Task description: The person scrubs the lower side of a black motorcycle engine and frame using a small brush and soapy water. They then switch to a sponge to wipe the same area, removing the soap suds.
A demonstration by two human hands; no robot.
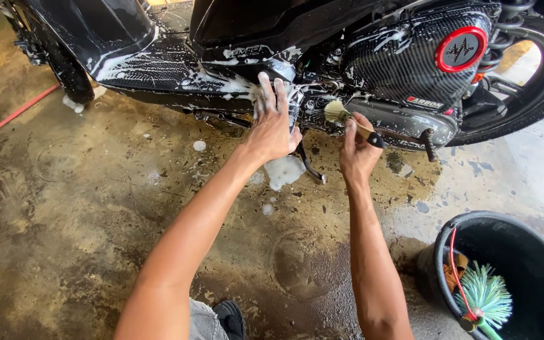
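Observation:
A black scooter (177,63) covered in patches of soap foam stands across the top of the view. My left hand (272,123) lies flat with fingers spread against its lower side panel. My right hand (357,148) grips a small round detailing brush (338,113) with pale bristles and a black handle. The bristles touch the engine area beside the carbon-patterned cover (404,60) with a red round badge.
A black bucket (448,245) at the lower right holds a teal bristle brush (486,296) and a red-handled tool. A red hose (11,116) runs over the wet stained concrete floor at left. Foam blobs (283,171) lie under the scooter. The rear wheel (536,82) is at right.

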